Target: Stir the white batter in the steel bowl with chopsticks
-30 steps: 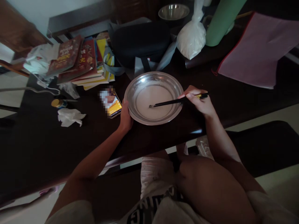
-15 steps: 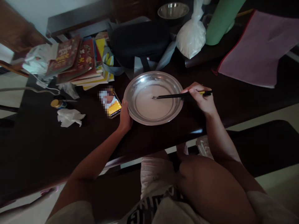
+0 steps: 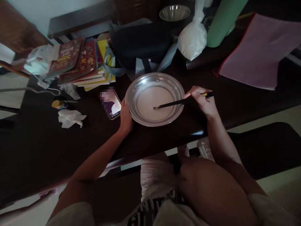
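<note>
A wide metal bowl (image 3: 155, 123) stands on the dark table, with a pale, milky liquid (image 3: 147, 102) in its bottom. My left hand (image 3: 126, 116) grips the bowl's left rim, its fingers partly hidden beneath the side. In my right hand (image 3: 201, 99), closed at the bowl's right edge, is a pair of black chopsticks (image 3: 171, 103) with yellow near the upper ends. Their tips dip into the liquid near the middle of the bowl. Just left of my left hand lies a phone (image 3: 115, 105) with its screen lit.
Books (image 3: 80, 62) are stacked at the back left, beside a black bag (image 3: 141, 42). Behind the bowl are a knotted plastic bag of white powder (image 3: 192, 40), a green cylinder (image 3: 223, 25) and another metal bowl (image 3: 174, 13). A crumpled tissue (image 3: 71, 118) lies left; a pinkish cloth (image 3: 256, 56) lies right.
The chopstick tips have shifted down toward the near side of the bowl, tilting the sticks more. The phone's picture has changed. My left hand keeps its hold on the rim.
</note>
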`<state>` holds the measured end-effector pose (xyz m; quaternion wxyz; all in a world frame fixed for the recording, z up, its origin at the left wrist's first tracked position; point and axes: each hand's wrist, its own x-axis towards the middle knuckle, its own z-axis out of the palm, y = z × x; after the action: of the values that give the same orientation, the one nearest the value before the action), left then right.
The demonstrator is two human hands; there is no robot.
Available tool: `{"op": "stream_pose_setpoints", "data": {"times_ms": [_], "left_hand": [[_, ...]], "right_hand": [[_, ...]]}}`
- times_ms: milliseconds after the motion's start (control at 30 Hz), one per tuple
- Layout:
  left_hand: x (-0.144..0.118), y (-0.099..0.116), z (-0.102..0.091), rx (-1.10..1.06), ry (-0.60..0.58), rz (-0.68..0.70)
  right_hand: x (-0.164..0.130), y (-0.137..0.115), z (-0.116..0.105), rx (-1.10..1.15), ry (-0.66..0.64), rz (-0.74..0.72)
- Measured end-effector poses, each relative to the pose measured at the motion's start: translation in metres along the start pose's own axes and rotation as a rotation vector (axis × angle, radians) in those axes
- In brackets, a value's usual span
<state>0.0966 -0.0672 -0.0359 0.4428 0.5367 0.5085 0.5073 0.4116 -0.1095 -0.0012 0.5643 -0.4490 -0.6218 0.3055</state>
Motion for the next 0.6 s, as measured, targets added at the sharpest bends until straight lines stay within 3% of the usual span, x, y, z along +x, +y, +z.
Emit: {"op": "stream_pose_setpoints", "data": {"times_ms": [100, 233, 333, 600], "left_hand": [[0.001, 0.005, -0.007, 0.171, 0.066, 0.084], [0.003, 0.012, -0.017, 0.410, 0.031, 0.225], [0.003, 0.016, -0.020, 0.536, 0.034, 0.250], [0.002, 0.019, -0.023, 0.483, 0.015, 0.195]], "right_hand": [[0.001, 0.000, 0.001, -0.060, -0.048, -0.010], [0.002, 0.001, 0.001, -0.103, 0.071, -0.034], [0.001, 0.001, 0.000, -0.111, 0.056, -0.019], [-0.001, 0.002, 0.000, -0.103, 0.037, -0.022]]}}
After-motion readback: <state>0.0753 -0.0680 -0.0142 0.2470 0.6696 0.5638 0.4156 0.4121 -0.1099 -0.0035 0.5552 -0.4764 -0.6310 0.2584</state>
